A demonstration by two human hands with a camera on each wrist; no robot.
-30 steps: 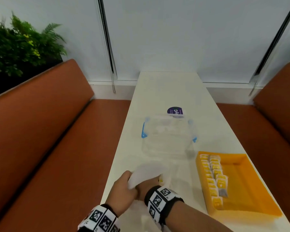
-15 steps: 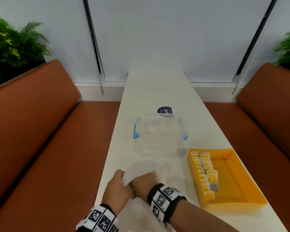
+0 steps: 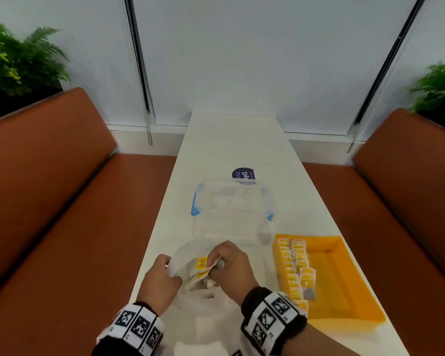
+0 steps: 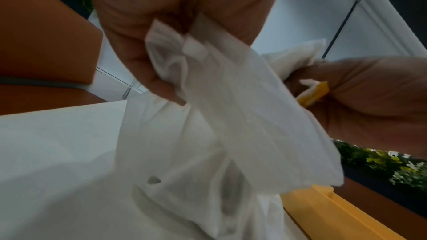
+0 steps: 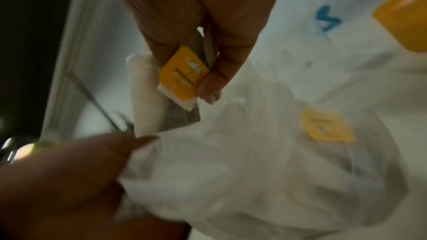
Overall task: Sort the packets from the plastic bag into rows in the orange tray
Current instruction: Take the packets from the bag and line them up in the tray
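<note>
Packets pinched by right hand leaving plastic bag, gripped by left hand; next, likely row placement in orange tray.

Soft, even daylight comes through the white window blinds at the far end, leaving the white table bright and nearly shadowless. The head view bends straight lines toward its edges, and the plants at the corners smear. Both wrist views are dimmer, grainy and motion-blurred; the plastic bag looks washed out.
</note>
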